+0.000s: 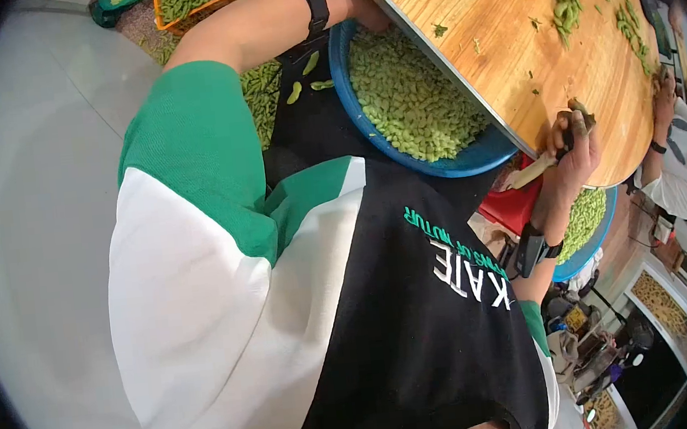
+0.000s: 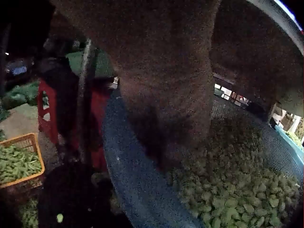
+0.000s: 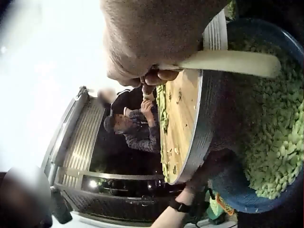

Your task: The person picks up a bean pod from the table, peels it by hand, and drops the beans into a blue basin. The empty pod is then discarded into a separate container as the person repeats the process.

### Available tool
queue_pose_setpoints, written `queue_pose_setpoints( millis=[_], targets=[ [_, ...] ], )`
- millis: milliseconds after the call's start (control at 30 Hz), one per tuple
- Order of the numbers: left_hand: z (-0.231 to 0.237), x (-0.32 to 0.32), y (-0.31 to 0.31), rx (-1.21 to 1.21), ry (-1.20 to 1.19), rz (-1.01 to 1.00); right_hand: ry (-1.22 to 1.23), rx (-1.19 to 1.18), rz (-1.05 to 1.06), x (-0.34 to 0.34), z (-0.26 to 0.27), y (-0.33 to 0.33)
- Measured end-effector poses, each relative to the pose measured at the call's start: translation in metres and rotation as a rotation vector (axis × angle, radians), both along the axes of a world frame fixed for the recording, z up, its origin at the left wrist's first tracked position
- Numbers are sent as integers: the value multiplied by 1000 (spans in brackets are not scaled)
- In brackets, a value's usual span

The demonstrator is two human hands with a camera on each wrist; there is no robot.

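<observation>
My left hand (image 1: 370,13) reaches down at the rim of a blue basin (image 1: 447,173) of shelled green beans (image 1: 415,96), partly under the board. The left wrist view is dark there, and its fingers are hidden. My right hand (image 1: 573,151) grips a pale-handled tool (image 1: 531,171) at the near edge of a round wooden board (image 1: 492,43). The handle sticks out below the fist, over the basin's side, and a dark end shows between the fingers. Green pods (image 1: 568,11) and small scraps lie scattered across the board.
An orange basket (image 1: 216,7) of pods stands on the floor beyond my left arm. A second blue basin (image 1: 583,249) of beans sits past my right wrist, near a red stool (image 1: 511,198). Another person (image 1: 681,157) is across the board.
</observation>
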State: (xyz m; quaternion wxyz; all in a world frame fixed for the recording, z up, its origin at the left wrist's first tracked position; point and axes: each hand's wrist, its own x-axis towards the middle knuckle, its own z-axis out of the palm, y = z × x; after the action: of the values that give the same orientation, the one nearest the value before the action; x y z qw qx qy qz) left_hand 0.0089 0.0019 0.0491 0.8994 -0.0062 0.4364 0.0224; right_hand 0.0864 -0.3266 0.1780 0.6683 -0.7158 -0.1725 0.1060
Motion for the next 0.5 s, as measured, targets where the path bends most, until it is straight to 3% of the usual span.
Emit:
queue_pose_setpoints(
  millis=[100,267,300,367,500],
  targets=[
    [-2,-5,0,-153,-44,31,162,163,53,9,-10,-5],
    [4,-17,-20,-1812,174,1768,107,154,95,2,-10,-3],
    [-3,-16,-19,-1812,174,1768,107,154,94,1,-10,-3],
    [-24,-12,-16,-2089,249,2080,87,144,74,0,-10,-3],
    [-26,-16,-12,-2036,252,2036,88,172,88,5,-14,-7]
  ],
)
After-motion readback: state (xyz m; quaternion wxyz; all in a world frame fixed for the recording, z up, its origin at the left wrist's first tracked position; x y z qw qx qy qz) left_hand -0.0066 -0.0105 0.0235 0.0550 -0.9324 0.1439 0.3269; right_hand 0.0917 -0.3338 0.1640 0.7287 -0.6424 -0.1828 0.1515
